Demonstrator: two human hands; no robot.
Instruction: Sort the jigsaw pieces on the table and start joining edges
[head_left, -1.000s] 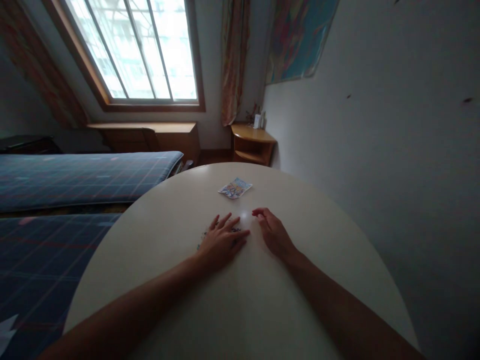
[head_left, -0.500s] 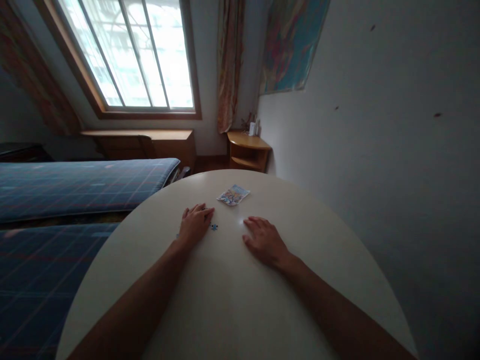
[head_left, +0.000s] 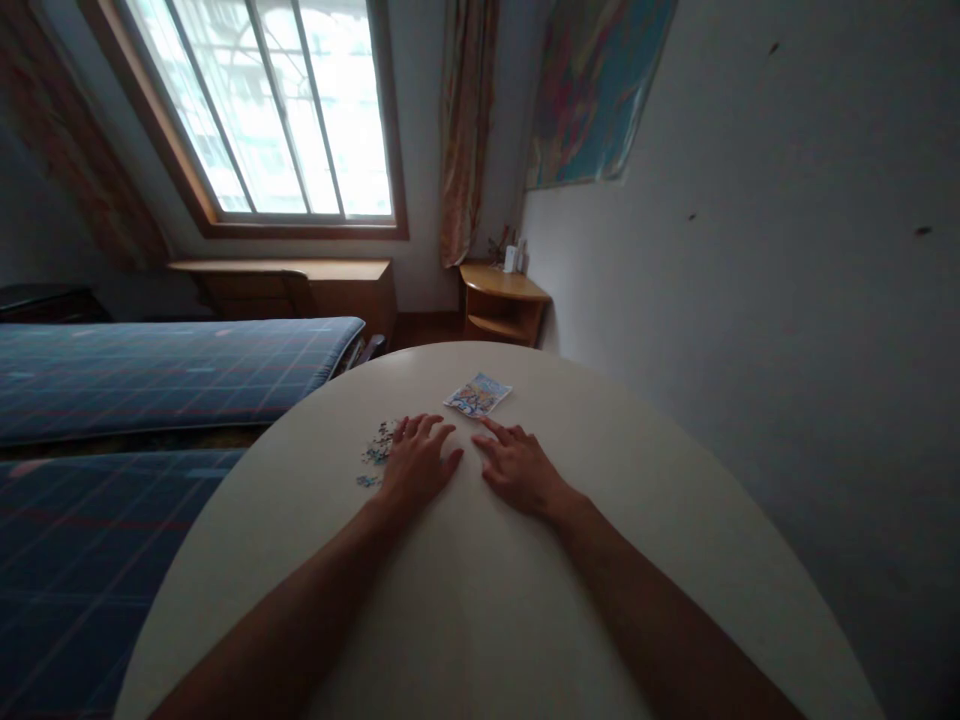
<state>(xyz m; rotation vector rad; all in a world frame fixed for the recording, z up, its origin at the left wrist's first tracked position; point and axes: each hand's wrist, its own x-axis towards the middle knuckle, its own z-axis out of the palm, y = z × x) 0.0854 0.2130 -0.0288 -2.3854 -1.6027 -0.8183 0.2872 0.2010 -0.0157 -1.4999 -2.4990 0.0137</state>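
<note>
On the round white table (head_left: 480,600) lies a small pile of jigsaw puzzle pieces (head_left: 379,443), partly covered by my left hand (head_left: 421,462). That hand is palm down with its fingers apart, at the pile's right side; whether a piece lies under it is hidden. My right hand (head_left: 519,465) rests palm down to the right, fingers spread, the index finger stretched forward near the lower edge of a picture card (head_left: 478,394). The card is flat, with a blue and orange printed picture. A few loose pieces (head_left: 368,481) sit just below the pile.
Beds with blue plaid mattresses (head_left: 172,370) stand along the table's left side. Beyond the far edge is a wooden corner shelf (head_left: 504,283). A white wall (head_left: 750,300) runs along the right. A desk (head_left: 345,270) stands under the window.
My left hand has moved right off the puzzle pieces, uncovering the pile, and its fingers have spread. My right hand has shifted slightly, its index finger now extended near the card.
</note>
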